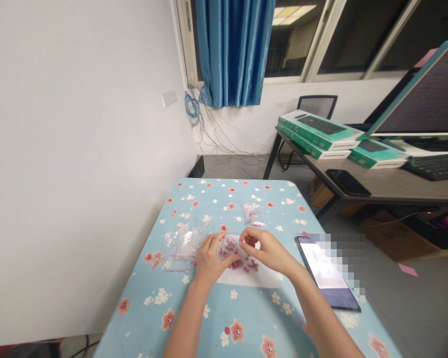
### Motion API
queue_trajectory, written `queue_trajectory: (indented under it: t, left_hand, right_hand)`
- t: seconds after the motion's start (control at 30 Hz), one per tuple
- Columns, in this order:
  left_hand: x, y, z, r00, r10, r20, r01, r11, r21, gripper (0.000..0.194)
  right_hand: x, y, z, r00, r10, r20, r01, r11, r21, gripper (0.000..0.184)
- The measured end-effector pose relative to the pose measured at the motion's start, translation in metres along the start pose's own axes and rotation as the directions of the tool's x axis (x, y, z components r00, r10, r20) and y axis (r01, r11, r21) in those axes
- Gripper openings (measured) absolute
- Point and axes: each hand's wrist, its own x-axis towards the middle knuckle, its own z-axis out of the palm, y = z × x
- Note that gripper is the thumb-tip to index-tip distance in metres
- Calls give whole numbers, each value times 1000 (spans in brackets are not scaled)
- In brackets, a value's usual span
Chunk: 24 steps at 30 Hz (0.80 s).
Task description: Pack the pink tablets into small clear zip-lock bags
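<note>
My left hand [212, 259] grips a small clear plastic bag [227, 247] with pink pieces inside. My right hand [263, 247] is close beside that bag, its fingertips pinched around a small pink piece [251, 241]. Below both hands, loose pink pieces [242, 265] lie on a white sheet of paper [248, 281]. A crumpled clear plastic bag [181, 243] lies left of my left hand. Another small clear bag with pink contents [253, 215] lies ahead of my hands.
The table has a light blue floral cloth [224, 308]. A phone with a pixelated screen [323, 271] lies on its right side. To the right stands a desk [381, 191] with green boxes, a keyboard, a monitor and another phone. A white wall runs along the left.
</note>
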Motion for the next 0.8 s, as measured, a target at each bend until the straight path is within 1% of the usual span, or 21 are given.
queue_trajectory:
  t: [0.1, 0.2, 0.5, 0.67, 0.8]
  left_hand:
    - [-1, 0, 1, 999, 44, -15, -44, 999, 7, 51]
    - [-1, 1, 1, 998, 58, -8, -58, 998, 23, 48]
    - [1, 5, 0, 997, 68, 22, -69, 996, 55, 50]
    - [-1, 2, 2, 999, 36, 14, -36, 999, 12, 50]
    - [0, 2, -1, 999, -49, -10, 47, 995, -89, 49]
  right_hand:
    - [2, -4, 10, 1000, -9, 27, 11, 998, -67, 12]
    - [4, -3, 17, 1000, -7, 30, 10, 993, -115, 12]
    - [7, 0, 21, 999, 32, 17, -29, 986, -167, 17]
    - [6, 2, 19, 1000, 22, 11, -21, 993, -113, 17]
    - [5, 5, 16, 999, 4, -37, -3, 1000, 5, 18]
